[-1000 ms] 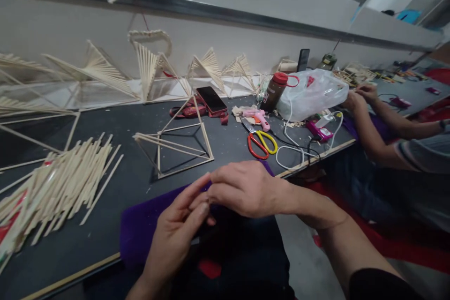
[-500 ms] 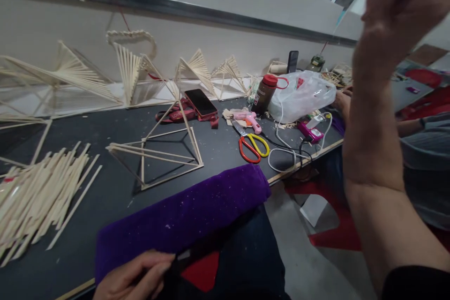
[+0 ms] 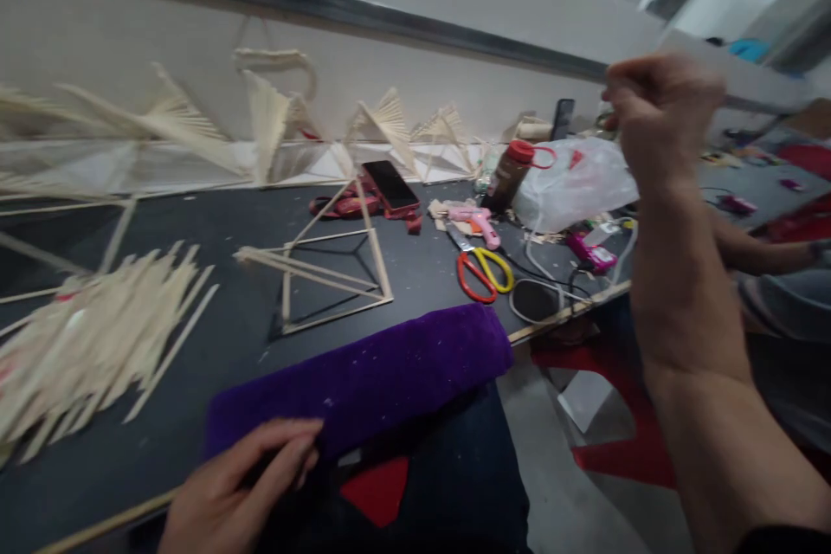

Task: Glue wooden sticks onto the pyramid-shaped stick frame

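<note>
My left hand (image 3: 250,480) is low at the near edge, beside a folded purple cloth (image 3: 389,363). Its thumb and forefinger are pinched together; whatever may be between them is too small to see. Raised high on the right, my right hand (image 3: 672,108) is closed with the fingers curled in, slightly smeared, and its contents are hidden. Behind the cloth stands an open frame of thin wooden sticks (image 3: 334,312) on the dark table. Many loose sticks (image 3: 117,333) lie piled to the left. Scissors with red and yellow handles (image 3: 479,270) rest beside a pink glue gun (image 3: 471,216).
Several fanned stick structures (image 3: 389,130) line the wall. A phone (image 3: 389,183), a brown bottle with a red lid (image 3: 510,173), a white plastic bag (image 3: 571,182) and cables (image 3: 536,260) occupy the back. A red stool (image 3: 616,415) and another person's arm (image 3: 766,251) are at right.
My right hand has come down and to the left, still closed. My left hand has risen slightly. The view has turned, so the table things appear farther right.
</note>
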Demonstrator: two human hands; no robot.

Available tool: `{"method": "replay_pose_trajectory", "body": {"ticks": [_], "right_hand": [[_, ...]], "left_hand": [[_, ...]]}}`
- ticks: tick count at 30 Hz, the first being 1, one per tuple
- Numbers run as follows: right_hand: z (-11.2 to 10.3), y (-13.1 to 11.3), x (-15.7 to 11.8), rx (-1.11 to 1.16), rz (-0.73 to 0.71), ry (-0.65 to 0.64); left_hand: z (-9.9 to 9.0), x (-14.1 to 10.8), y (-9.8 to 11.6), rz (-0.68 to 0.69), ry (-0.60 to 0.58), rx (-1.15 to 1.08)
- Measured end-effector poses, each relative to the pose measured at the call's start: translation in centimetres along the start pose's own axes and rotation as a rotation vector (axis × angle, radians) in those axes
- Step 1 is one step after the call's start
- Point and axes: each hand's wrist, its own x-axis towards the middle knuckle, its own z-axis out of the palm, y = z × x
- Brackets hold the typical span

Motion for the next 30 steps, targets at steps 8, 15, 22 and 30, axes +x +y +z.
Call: {"method": "replay_pose_trajectory", "body": {"ticks": [8, 15, 22, 30], "right_hand": [[1.8, -10.6, -11.9, 0.459, -0.275, -0.465], [3.6, -9.2, -11.7, 0.438, -0.277, -0.745], [2.4, -8.7, -15.2, 0.41, -0.414, -1.012], [1.4, -10.6, -12.8, 0.867, -0.115, -1.224]], "left_hand": [[-0.8, 0.4, 3.7, 0.072, 0.275, -0.175], [0.8, 1.6, 6.3, 0.302, 0.009, -0.125], [4.4, 4.3, 7.7, 0.331, -0.15, -0.186], [10.3, 8.0, 11.1, 0.252, -0.595, -0.623]]}}
